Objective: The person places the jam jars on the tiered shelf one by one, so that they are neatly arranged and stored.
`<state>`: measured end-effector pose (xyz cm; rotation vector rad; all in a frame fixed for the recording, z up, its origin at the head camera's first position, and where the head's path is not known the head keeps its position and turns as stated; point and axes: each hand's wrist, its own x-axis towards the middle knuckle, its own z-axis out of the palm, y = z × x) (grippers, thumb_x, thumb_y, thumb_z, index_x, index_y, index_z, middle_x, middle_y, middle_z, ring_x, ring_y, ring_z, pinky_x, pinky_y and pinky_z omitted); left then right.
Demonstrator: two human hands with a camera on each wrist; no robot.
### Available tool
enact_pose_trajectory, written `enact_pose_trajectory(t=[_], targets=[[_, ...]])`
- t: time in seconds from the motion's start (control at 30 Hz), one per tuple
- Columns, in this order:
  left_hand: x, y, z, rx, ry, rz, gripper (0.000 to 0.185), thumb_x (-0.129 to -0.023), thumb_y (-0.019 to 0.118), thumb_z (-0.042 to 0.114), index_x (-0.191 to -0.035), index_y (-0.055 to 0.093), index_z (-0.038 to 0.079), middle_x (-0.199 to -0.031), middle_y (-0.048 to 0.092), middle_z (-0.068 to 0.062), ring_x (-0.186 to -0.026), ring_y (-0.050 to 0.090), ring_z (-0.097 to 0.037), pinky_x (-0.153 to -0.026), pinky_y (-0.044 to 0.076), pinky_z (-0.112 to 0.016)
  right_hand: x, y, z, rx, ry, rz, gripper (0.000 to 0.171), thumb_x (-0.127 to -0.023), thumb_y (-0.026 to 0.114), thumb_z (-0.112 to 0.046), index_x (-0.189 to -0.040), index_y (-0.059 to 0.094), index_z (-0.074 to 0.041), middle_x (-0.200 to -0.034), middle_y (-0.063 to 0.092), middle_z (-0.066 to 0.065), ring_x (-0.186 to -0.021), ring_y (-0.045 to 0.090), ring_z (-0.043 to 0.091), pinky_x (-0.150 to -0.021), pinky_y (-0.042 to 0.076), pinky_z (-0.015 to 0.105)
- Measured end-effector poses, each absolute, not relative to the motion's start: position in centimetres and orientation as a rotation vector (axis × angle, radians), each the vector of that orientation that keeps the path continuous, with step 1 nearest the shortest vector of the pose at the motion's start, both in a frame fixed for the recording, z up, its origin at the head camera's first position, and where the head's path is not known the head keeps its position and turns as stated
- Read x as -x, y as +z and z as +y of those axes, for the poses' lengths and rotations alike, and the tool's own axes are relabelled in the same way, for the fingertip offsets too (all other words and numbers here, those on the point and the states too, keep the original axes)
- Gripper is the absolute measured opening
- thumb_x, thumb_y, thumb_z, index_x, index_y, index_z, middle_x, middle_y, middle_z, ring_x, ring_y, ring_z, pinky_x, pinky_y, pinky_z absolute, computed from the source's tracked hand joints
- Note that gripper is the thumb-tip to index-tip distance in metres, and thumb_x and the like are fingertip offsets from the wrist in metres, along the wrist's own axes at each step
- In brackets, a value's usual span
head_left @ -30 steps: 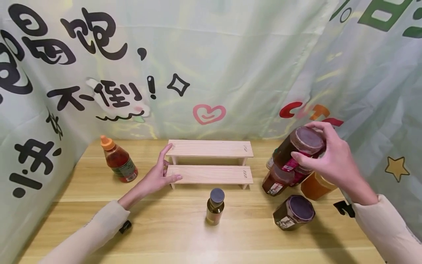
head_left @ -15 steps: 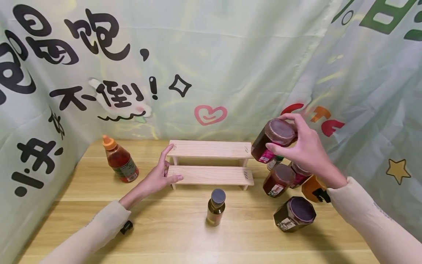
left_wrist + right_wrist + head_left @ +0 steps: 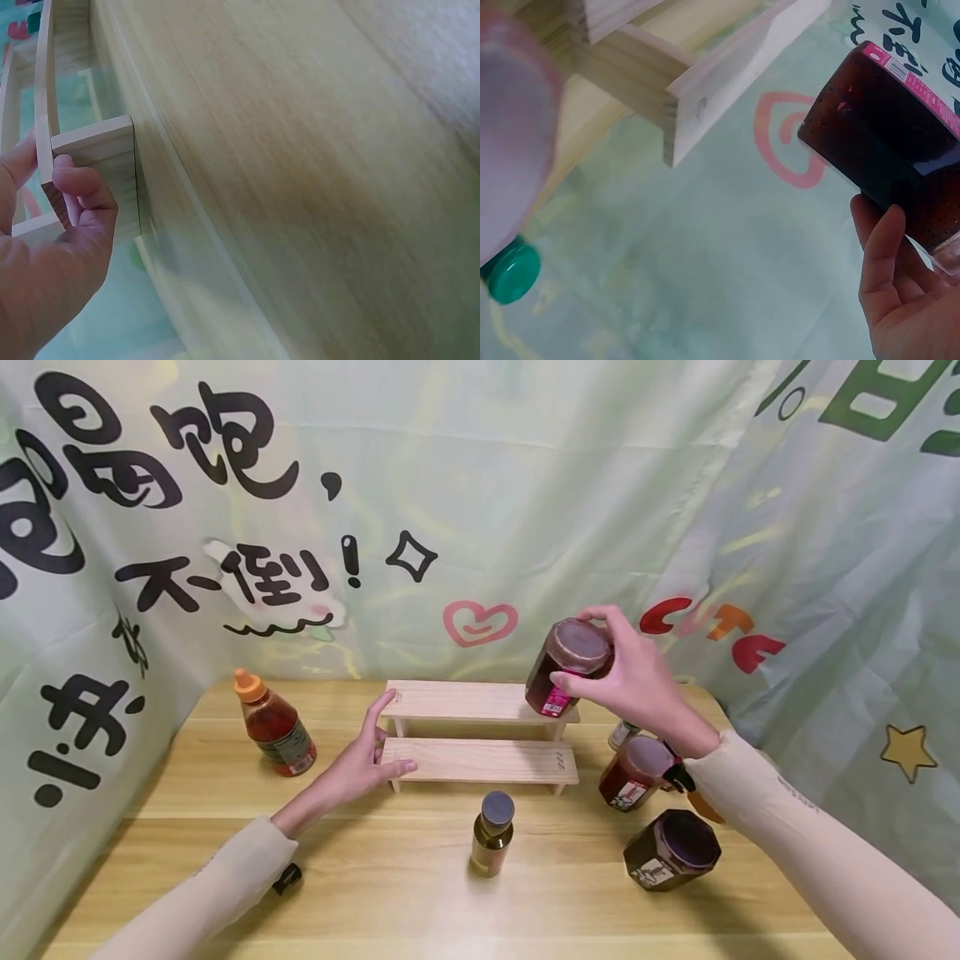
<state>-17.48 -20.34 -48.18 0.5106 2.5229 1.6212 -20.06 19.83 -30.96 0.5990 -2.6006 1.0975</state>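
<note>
In the head view, my right hand [image 3: 637, 681] grips a dark jam jar [image 3: 546, 683] with a pink label. It holds the jar tilted near its lid, over the right end of the upper board of a two-step wooden display stand [image 3: 480, 762]. The right wrist view shows fingers [image 3: 885, 262] against the side of the jar [image 3: 885, 142], above the stand's board [image 3: 742, 60]. My left hand [image 3: 362, 762] holds the stand's left end. In the left wrist view its thumb and fingers [image 3: 86, 187] curl round the end of one board [image 3: 46, 97].
A red sauce bottle [image 3: 277, 731] with an orange cap stands left. A small dark-capped bottle [image 3: 491, 843] is in front of the stand. On the right are a reddish jar [image 3: 628, 781], a dark jar [image 3: 663, 860] and a partly hidden orange jar [image 3: 705, 810]. A printed curtain [image 3: 480, 510] hangs behind.
My right hand has carried the jam jar leftward, from above the group of jars on the right to over the stand's right end. The left hand stays on the stand.
</note>
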Motion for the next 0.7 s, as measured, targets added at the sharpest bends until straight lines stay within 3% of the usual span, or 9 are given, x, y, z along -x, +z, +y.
enact_pose_trajectory(t=[0.4, 0.7], targets=[[18.0, -47.8, -20.1, -0.487, 1.634, 2.498, 0.119, -0.095, 0.089, 0.017, -0.173, 0.003, 0.046, -0.091, 0.045, -0.01, -0.068, 0.039, -0.018, -0.055, 0.039, -0.026, 21.9, -31.4, 15.9, -0.692, 1.164, -2.595, 0.076, -0.084, 0.096, -0.04, -0.144, 0.053, -0.021, -0.119, 0.071, 0.003, -0.102, 0.072, 0.02, -0.085, 0.059, 0.046], [17.6, -48.2, -20.3, -0.492, 1.626, 2.505, 0.119, -0.094, 0.09, 0.017, -0.175, 0.004, 0.039, -0.093, 0.046, -0.011, -0.067, 0.041, -0.018, -0.055, 0.039, -0.026, 23.2, -32.5, 13.1, -0.759, 1.205, -2.587, 0.072, -0.085, 0.095, -0.039, -0.143, 0.054, -0.023, -0.124, 0.072, 0.0, -0.108, 0.071, 0.016, -0.091, 0.058, 0.044]])
